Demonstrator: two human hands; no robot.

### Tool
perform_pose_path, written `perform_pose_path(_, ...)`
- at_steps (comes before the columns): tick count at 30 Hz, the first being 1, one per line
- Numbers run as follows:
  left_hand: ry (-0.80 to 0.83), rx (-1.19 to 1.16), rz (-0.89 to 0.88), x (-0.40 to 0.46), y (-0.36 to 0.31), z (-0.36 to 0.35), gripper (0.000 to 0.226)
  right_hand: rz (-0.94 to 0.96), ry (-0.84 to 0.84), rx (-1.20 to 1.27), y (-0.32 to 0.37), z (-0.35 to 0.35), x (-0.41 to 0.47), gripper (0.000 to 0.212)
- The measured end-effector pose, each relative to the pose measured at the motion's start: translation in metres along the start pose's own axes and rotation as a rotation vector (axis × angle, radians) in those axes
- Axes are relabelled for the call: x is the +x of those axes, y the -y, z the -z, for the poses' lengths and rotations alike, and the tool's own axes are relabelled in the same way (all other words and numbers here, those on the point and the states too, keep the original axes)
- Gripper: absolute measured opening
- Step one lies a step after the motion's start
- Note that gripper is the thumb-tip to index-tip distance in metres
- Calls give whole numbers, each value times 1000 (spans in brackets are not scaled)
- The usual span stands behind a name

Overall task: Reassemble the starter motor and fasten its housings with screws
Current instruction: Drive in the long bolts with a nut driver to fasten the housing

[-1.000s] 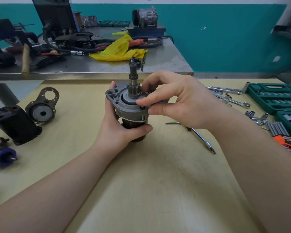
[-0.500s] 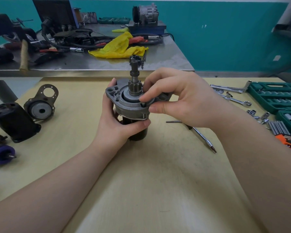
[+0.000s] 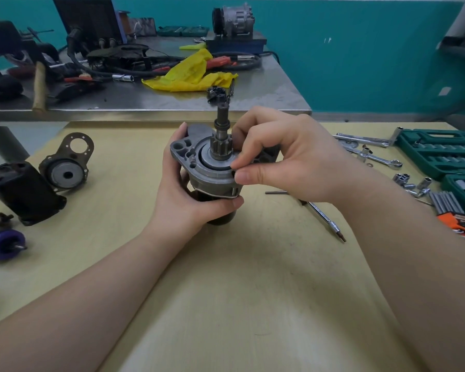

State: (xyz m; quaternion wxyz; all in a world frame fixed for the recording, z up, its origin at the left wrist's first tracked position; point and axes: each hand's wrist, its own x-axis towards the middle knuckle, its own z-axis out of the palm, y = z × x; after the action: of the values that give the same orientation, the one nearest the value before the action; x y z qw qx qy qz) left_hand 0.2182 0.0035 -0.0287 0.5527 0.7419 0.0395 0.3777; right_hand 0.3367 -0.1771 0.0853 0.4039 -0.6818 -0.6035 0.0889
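Upright above the desk (image 3: 226,304), the starter motor (image 3: 210,170) sat gripped by the left hand (image 3: 188,200), while the right hand (image 3: 285,159) pinched its grey housing's near-right rim.

– I see a grey motor housing (image 3: 207,170) on a pale yellow table (image 3: 226,304). And behind?
– I see a yellow cloth (image 3: 191,73), a teal wall (image 3: 360,63), dark green socket cases (image 3: 440,154).
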Motion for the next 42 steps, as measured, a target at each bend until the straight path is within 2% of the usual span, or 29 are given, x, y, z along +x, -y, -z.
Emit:
perform_pose_path(11, 29, -11, -6, 3, 1, 0, 126, -50, -10, 53, 2, -1, 1, 14)
perform_pose_path(14, 58, -32, 3, 4, -1, -1, 136, -40, 4, 77, -1, 2, 0, 13)
perform_pose_path(16, 66, -62, 20, 4, -2, -4, 141, -39, -78, 244, -5, 10, 0, 12)
perform_pose_path(18, 50, -80, 28, 2, -4, -7, 135, -92, -290, 402, -14, 24, 1, 15)
perform_pose_path(20, 31, -73, 15, 1, -4, -8, 129, -232, -439, 223, -28, 39, 2, 12)
perform_pose_path(21, 30, -65, 9, 0, -4, -9, 126, -338, -421, 52, -36, 44, 2, 9)
perform_pose_path(23, 39, -57, 1, 0, -5, -9, 123, -563, -238, -263, -51, 44, 3, 6)
perform_pose_path(25, 45, -49, -7, 0, -5, -9, 122, -726, -43, -471, -65, 34, 3, 12)
perform_pose_path(29, 46, -51, -3, 0, -5, -9, 121, -836, 147, -716, -86, 15, 1, 25)
perform_pose_path(33, 42, -62, 1, -1, -4, -9, 119, -853, 228, -777, -97, 6, 1, 17)
perform_pose_path(37, 38, -60, 14, 0, -3, -9, 120, -857, 179, -742, -103, 5, 1, 19)
perform_pose_path(39, 34, -67, 25, 1, -3, -8, 121, -856, 89, -630, -101, 12, 1, 23)
perform_pose_path(42, 38, -69, 36, 2, -2, -7, 123, -764, -187, -384, -89, 28, 5, 11)
